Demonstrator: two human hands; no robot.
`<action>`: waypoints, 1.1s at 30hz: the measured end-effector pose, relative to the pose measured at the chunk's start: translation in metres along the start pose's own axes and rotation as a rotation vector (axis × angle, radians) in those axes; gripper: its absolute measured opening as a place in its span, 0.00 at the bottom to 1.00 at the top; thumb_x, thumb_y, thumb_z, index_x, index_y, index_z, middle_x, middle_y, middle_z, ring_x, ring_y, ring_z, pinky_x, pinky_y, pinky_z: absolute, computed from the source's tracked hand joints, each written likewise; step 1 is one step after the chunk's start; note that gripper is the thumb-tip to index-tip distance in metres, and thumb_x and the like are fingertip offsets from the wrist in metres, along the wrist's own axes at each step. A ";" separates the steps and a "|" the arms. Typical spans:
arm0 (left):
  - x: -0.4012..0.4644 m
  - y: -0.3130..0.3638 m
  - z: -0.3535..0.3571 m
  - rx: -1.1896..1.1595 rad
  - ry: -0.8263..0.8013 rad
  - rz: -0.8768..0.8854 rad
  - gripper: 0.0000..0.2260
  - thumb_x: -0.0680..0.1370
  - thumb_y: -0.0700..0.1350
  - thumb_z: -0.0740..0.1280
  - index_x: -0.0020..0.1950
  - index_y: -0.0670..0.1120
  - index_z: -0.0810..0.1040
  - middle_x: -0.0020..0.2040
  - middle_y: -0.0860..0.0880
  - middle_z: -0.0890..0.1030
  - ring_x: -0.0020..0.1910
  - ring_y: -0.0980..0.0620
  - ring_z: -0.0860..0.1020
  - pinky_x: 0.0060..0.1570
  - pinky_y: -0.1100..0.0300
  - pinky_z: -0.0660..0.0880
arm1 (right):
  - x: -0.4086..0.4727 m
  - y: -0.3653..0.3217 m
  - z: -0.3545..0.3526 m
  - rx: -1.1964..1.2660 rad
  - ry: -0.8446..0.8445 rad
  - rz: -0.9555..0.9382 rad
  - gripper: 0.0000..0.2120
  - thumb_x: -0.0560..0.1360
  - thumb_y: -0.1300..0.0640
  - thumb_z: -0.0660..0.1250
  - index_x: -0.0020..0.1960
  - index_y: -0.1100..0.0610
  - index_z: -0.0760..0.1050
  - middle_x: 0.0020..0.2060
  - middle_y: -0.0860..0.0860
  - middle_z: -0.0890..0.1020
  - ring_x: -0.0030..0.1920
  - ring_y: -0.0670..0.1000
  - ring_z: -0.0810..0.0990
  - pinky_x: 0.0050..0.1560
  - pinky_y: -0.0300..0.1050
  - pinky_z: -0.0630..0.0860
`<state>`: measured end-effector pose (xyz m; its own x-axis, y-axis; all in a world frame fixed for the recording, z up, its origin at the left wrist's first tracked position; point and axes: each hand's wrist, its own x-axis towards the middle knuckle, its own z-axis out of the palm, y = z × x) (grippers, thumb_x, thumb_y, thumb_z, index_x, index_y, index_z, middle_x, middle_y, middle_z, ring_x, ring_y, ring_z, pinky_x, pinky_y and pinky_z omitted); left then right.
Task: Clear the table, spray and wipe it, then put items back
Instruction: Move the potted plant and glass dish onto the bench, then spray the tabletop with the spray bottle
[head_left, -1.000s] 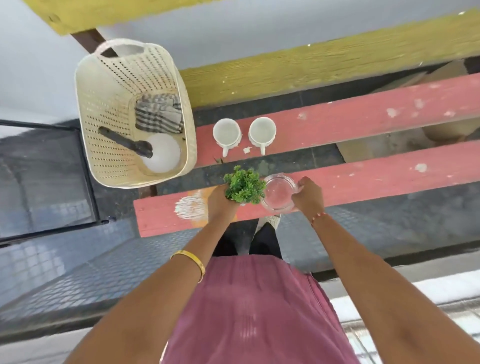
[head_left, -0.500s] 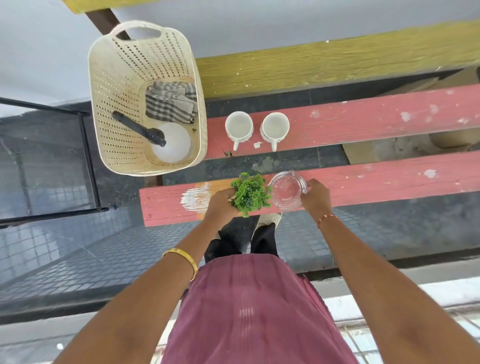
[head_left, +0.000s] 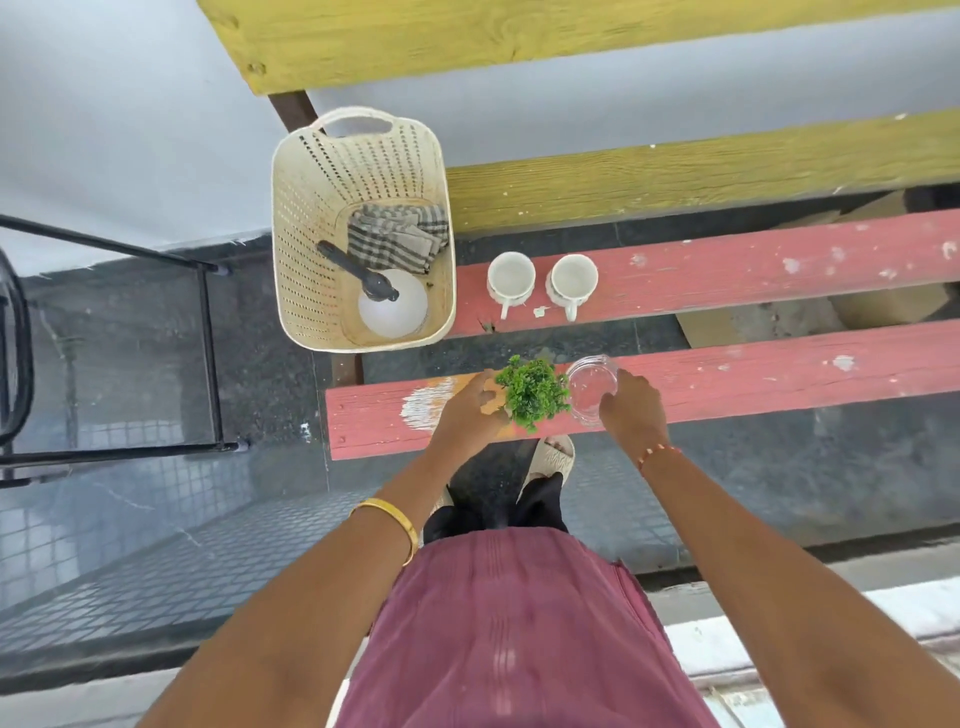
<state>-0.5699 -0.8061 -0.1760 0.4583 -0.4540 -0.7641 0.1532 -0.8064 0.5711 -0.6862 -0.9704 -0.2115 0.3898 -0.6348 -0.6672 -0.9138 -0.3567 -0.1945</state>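
Note:
A small green plant stands on the near red plank of the slatted table. My left hand curls around its left side at the base; the pot is hidden under the leaves. Right beside the plant is a clear glass bowl, and my right hand grips its near right rim. Two white cups stand side by side on the far red plank. The spray bottle and a checked cloth lie in the cream basket.
The basket stands off the table's left end. Yellow planks run behind the red ones, with gaps between them showing the dark floor. A black metal frame stands at left. My sandalled foot is below the near plank.
The view has shifted, so everything sits further right in frame. My left hand has slid from under the plant to its left side. The right hand stays on the bowl.

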 end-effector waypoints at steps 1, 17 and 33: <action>-0.006 0.002 -0.004 0.031 0.005 0.019 0.28 0.78 0.42 0.63 0.75 0.49 0.56 0.71 0.45 0.70 0.69 0.47 0.69 0.58 0.61 0.68 | -0.008 -0.007 -0.004 -0.028 0.022 -0.042 0.20 0.77 0.62 0.56 0.68 0.63 0.65 0.61 0.62 0.73 0.61 0.62 0.72 0.60 0.54 0.72; -0.080 -0.037 -0.104 0.640 0.163 0.377 0.24 0.79 0.46 0.59 0.74 0.45 0.59 0.72 0.46 0.67 0.73 0.47 0.63 0.73 0.50 0.58 | -0.101 -0.143 -0.021 -0.241 0.329 -0.474 0.20 0.78 0.53 0.59 0.66 0.61 0.67 0.59 0.59 0.76 0.61 0.59 0.73 0.62 0.53 0.71; -0.035 -0.030 -0.199 0.804 0.236 0.211 0.28 0.79 0.53 0.56 0.76 0.46 0.51 0.78 0.43 0.49 0.77 0.42 0.47 0.74 0.42 0.44 | -0.057 -0.245 -0.007 -0.129 0.051 -0.471 0.20 0.76 0.52 0.63 0.64 0.60 0.68 0.60 0.59 0.75 0.62 0.60 0.72 0.58 0.50 0.69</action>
<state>-0.4160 -0.6905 -0.1066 0.5912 -0.6054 -0.5328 -0.5808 -0.7780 0.2396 -0.4843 -0.8512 -0.1208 0.7654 -0.4156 -0.4914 -0.6163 -0.6931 -0.3738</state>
